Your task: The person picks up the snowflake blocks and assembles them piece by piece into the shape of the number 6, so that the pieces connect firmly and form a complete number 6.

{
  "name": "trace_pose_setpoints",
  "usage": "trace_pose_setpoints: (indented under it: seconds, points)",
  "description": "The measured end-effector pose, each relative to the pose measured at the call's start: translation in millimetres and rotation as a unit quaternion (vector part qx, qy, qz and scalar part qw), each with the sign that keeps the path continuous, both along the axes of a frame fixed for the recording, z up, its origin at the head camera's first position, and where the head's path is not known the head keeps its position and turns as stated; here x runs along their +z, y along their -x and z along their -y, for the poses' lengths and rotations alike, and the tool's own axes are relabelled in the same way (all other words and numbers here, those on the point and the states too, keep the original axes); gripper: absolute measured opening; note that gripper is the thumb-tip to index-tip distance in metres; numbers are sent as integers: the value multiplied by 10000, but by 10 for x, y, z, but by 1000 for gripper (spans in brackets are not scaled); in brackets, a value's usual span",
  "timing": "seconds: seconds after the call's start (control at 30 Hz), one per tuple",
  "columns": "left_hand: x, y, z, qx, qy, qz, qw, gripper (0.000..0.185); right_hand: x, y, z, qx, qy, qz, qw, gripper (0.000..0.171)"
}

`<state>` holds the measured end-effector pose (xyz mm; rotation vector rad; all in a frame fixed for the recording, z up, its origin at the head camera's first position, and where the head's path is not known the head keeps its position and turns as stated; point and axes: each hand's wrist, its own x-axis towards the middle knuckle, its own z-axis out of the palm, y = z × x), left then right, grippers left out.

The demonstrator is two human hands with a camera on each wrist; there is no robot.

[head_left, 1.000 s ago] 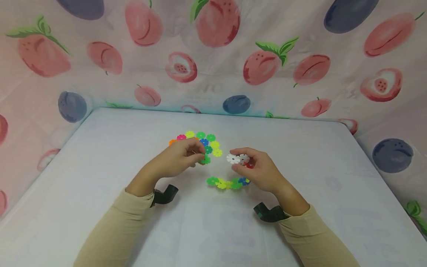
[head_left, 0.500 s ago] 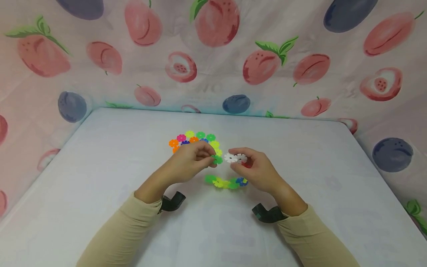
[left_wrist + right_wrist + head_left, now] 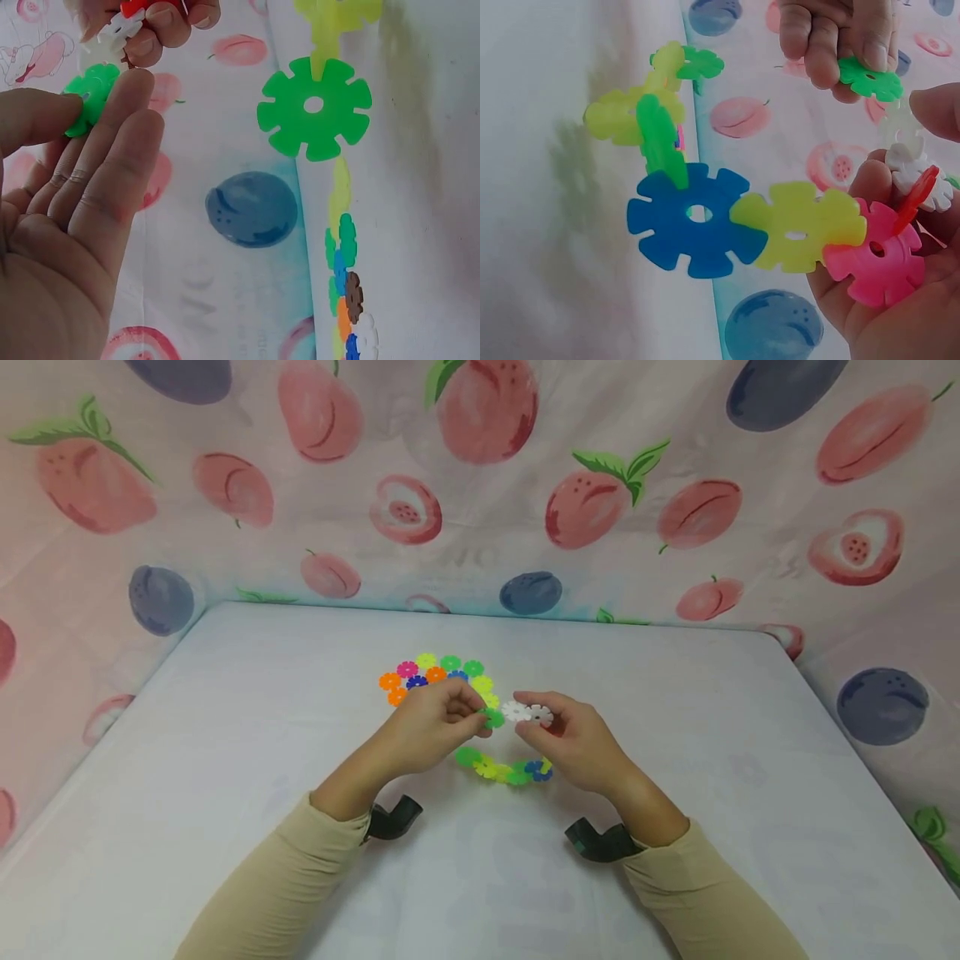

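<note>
From my station I am seeing soft, even light washing over the bench in the head view, seemingly coming from above; shadows under the sleeves are staying faint and diffuse. The patterned cloth backdrop is looking slightly washed out and pinkish, and its lines are bowing a little toward the frame edges. No hard glare is showing. In the left wrist view the near palm is reading soft, and the distant discs are blurring. In the right wrist view the left part is smearing into pale, out-of-focus grey with a greenish shadow.
</note>
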<state>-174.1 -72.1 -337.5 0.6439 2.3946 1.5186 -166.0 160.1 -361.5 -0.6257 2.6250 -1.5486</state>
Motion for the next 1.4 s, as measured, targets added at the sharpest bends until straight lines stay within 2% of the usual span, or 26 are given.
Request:
trace_pose_setpoints:
  seconds: [0.17,0.37,0.6,0.9,1.13,1.4]
  points:
    - [-11,-7,-25,4,-54,-120,9999,10,-6,-2,4,9,76,21,10000,37]
    - [-9,-28,-55,186,59,-665,9976,10,8,-6,-2,72,348,228,9991,36]
    - [31,-73,-78,316,394,-1221,9912,9,0,-5,14,-43,381,85,9992,33]
    - [20,-73,-83,320,400,-1289,9903,10,13,-10,26,-111,376,43,9992,34]
    - [5,-56,-55,146,140,-910,9956,14,2,-7,21,-152,372,-3,9992,33]
    - [7,-50,-52,205,295,-1118,9931,12,3,-9,27,-166,386,-22,9991,32]
